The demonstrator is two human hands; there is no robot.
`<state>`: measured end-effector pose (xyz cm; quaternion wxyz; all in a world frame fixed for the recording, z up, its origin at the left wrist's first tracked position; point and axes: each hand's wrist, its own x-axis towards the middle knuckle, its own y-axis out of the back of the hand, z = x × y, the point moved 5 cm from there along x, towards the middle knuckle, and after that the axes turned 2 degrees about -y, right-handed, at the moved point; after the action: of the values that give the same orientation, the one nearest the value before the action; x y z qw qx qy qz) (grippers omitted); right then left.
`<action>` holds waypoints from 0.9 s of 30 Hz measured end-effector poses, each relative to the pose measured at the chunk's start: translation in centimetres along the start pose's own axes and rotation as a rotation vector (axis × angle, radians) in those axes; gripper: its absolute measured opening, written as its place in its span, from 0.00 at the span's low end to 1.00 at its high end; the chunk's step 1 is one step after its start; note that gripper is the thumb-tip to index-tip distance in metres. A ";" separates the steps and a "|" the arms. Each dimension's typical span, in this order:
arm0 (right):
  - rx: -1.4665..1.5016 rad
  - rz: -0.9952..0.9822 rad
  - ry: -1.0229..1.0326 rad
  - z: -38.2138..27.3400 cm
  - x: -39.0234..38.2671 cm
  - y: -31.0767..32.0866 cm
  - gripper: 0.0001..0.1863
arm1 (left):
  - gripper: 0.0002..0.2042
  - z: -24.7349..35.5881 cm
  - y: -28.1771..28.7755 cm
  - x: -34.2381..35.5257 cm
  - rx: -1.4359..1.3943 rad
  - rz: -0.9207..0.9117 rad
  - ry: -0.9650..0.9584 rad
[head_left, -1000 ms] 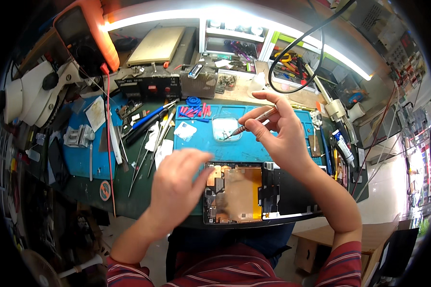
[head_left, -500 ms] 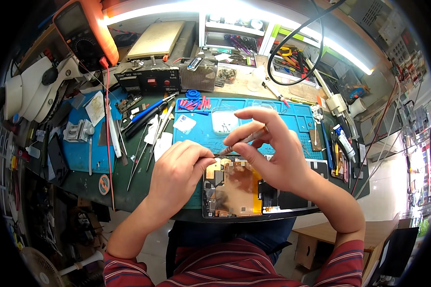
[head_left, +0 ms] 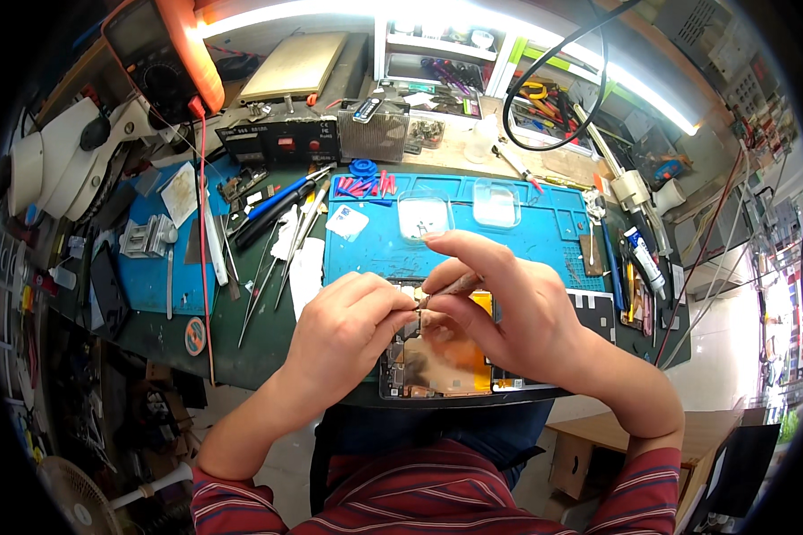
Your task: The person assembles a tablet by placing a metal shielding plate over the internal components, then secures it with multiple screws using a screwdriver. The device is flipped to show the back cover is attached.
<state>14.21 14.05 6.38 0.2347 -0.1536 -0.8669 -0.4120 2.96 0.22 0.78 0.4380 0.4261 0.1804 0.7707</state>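
At bench edge: opened device [head_left: 437, 357] lies flat under both your hands, long axis toward you.
Right hand [head_left: 509, 312]: fingers pinched on a slim tool [head_left: 455, 287], tip pointing left and down.
Left hand [head_left: 348, 330]: fingertips closed narrow at the tool tip; what they pinch, can't tell.
Nearer: both meet over the device's top edge.
Beyond: blue mat [head_left: 526, 241].

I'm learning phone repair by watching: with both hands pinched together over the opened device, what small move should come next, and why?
Probably lower the tool tip straight down onto the opened device. The right hand holds the thin tool like a pen; the left hand pinches at its tip, just above the exposed insides, so whatever is at the tip, too small to identify, looks ready to be seated.
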 end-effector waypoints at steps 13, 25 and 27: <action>-0.056 -0.153 -0.048 1.3 -0.3 -0.9 0.33 | 0.20 -0.6 -1.3 -0.6 0.011 -0.090 -0.043; -0.008 -0.258 -0.061 1.4 0.1 -1.0 0.34 | 0.19 1.5 -0.6 -1.9 0.142 -0.053 -0.024; -0.160 -0.237 -0.017 1.6 0.0 -0.9 0.36 | 0.25 3.8 -0.7 -3.1 0.161 -0.129 -0.087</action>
<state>13.40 14.76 4.93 0.1641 -0.0717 -0.8452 -0.5035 7.23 -2.32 0.99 0.4583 0.4805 0.2495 0.7048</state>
